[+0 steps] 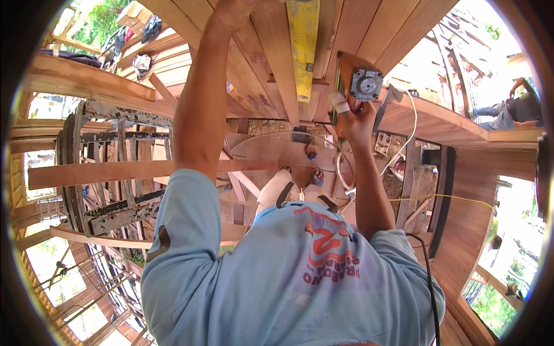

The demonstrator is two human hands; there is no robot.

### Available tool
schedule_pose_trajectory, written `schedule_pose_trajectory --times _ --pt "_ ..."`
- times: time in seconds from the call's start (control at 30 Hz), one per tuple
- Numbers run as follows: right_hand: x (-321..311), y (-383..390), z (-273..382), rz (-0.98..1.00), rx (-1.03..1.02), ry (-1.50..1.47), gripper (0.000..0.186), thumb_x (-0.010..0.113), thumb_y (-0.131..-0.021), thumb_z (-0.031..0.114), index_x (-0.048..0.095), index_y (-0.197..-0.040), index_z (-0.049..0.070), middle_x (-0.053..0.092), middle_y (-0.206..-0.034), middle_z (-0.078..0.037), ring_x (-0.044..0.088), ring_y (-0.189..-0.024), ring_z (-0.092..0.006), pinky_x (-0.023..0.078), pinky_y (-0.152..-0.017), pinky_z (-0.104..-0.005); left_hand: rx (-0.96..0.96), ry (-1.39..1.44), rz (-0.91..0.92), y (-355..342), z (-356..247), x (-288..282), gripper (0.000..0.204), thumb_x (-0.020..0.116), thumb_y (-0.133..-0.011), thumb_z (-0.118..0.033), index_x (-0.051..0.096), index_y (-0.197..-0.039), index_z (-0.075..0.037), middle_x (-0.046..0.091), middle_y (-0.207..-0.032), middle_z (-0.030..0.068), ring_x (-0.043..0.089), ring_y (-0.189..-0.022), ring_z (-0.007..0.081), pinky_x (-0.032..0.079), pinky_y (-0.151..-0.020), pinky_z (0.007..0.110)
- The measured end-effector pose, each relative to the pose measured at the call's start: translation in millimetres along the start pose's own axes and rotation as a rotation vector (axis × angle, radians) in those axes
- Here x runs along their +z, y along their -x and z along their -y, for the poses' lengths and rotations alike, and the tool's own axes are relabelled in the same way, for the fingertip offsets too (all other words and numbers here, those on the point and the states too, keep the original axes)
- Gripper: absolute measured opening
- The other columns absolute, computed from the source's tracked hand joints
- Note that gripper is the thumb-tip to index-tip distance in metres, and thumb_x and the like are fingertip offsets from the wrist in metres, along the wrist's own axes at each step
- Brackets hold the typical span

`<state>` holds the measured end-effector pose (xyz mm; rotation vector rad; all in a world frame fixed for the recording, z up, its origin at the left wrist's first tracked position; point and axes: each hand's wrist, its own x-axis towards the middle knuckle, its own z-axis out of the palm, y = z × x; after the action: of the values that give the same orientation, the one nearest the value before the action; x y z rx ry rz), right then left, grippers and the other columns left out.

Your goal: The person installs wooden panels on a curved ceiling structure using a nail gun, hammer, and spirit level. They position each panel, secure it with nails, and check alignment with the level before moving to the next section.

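My right hand (356, 120) is wrapped round the handle of an orange nail gun (344, 70) with a grey metal cap, raised against the wooden planks. White tape or cloth shows around one finger. My left arm stretches up to the top edge, where my left hand (232, 14) lies against the planks (268, 55); its fingers are cut off or hidden, so their pose does not show. Between the two hands, a long yellow spirit level (303, 49) lies along the boards, apart from the nail gun.
A pale hose (415, 124) loops at the right. Dark weathered wooden frames (124, 138) stand at the left, crossed by a long board (104, 173). Another person (511, 109) sits at the far right. Stacked planks (147, 49) and bags lie at the upper left.
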<state>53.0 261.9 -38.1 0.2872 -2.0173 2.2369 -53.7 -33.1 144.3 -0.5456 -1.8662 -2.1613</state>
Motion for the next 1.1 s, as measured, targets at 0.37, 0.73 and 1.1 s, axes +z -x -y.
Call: schedule_pose_trajectory --times 0.37,0.73,1.1 --pt "91 -18 -19 -0.239 -0.120 -0.016 0.019 0.082 -0.085 0.003 0.064 -0.085 0.008 0.056 -0.080 0.007 0.049 -0.069 -0.0047 0.039 -0.061 -0.0215 -0.121 0.056 0.036 39 5 -32 0.057 0.085 -0.068 0.007 0.066 -0.122 0.005 0.075 -0.101 0.0133 0.074 -0.093 0.0239 0.061 -0.083 0.036" --pt "113 -34 -97 -0.387 -0.062 0.156 0.023 0.085 -0.087 0.012 0.063 -0.093 0.006 0.061 -0.083 0.003 0.052 -0.073 -0.0100 0.044 -0.068 -0.0277 -0.205 0.304 0.093 13 -6 5 0.077 0.089 -0.057 0.010 0.062 -0.129 0.006 0.074 -0.109 0.0131 0.071 -0.103 0.0241 0.058 -0.090 0.037" --pt "111 -21 -41 -0.389 -0.185 0.213 0.039 0.085 -0.085 0.016 0.064 -0.107 -0.007 0.069 -0.101 -0.011 0.061 -0.087 -0.0205 0.049 -0.079 -0.0357 -0.145 -0.176 -0.232 61 -31 28 0.082 0.082 -0.074 -0.005 0.043 -0.145 0.006 0.070 -0.118 0.0197 0.068 -0.108 0.0313 0.054 -0.095 0.045"
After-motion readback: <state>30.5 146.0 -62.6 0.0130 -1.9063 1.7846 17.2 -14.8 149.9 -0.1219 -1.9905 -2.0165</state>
